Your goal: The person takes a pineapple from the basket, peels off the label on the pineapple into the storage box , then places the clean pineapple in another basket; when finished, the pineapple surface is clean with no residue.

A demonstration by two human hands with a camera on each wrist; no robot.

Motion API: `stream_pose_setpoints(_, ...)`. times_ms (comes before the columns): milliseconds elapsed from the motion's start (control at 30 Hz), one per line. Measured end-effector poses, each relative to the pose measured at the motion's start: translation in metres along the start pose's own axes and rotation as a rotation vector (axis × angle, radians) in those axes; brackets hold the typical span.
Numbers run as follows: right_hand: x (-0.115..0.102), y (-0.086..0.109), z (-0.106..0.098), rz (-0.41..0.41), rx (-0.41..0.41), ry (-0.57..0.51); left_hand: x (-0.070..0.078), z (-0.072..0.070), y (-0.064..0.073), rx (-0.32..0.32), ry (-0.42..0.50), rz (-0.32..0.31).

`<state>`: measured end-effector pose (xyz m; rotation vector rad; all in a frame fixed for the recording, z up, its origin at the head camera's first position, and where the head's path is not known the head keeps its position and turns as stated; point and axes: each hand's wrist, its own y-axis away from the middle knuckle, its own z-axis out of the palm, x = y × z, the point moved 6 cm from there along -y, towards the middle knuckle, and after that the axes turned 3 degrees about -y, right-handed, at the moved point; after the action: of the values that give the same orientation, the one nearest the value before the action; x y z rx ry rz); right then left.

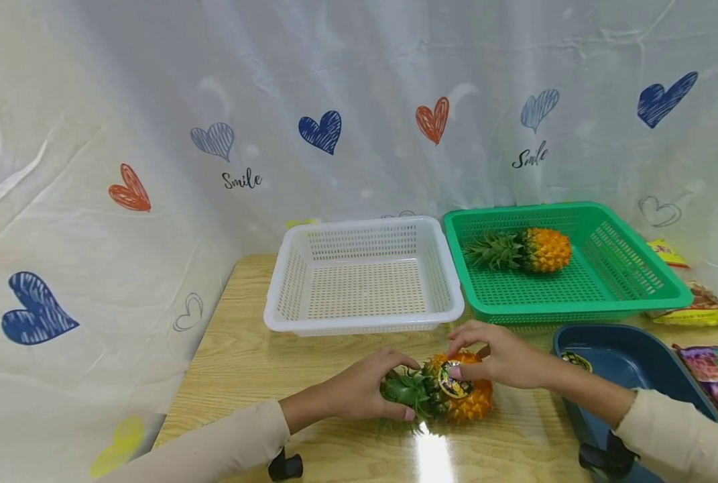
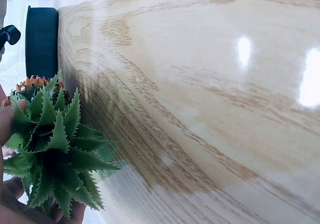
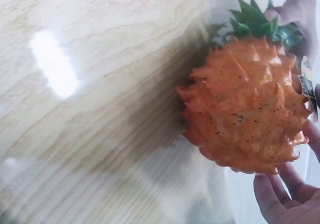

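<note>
An orange pineapple (image 1: 476,396) with a spiky green crown (image 1: 408,390) lies on its side on the wooden table, crown to the left. My left hand (image 1: 367,389) grips the crown, thumb on the near side and fingers on the far side; the left wrist view shows the leaves (image 2: 57,154) between them. A round black-and-yellow sticker (image 1: 453,380) is against the upper side of the fruit. With thumb and index finger my right hand (image 1: 497,355) pinches this sticker at its edge, the thumb over its face. In the right wrist view, other fingertips (image 3: 267,194) are close below the fruit's base.
A white basket (image 1: 365,322) stands behind the hands. To its right, a green basket (image 1: 582,310) contains another pineapple (image 1: 546,250). A dark blue tray (image 1: 624,359) at the right, under my right forearm, has a round sticker (image 1: 577,361) in it. Colourful packets (image 1: 711,372) lie along the right edge.
</note>
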<state>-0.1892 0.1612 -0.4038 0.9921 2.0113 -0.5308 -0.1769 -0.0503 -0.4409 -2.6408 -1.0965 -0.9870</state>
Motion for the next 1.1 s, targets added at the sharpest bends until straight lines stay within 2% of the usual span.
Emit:
stream_pose_setpoints(267,-0.008,-0.004,-0.001,-0.008,-0.040,0.030,-0.002,0.000,0.000,-0.002,0.011,-0.010)
stream_pose_setpoints(900,-0.016,-0.007,0.000,-0.030,-0.137,-0.051,0.000,0.000,0.002,-0.008,0.023,-0.015)
stream_pose_setpoints(1100,-0.017,-0.006,-0.002,-0.030,-0.143,-0.101,0.000,-0.002,0.003,-0.010,0.046,-0.024)
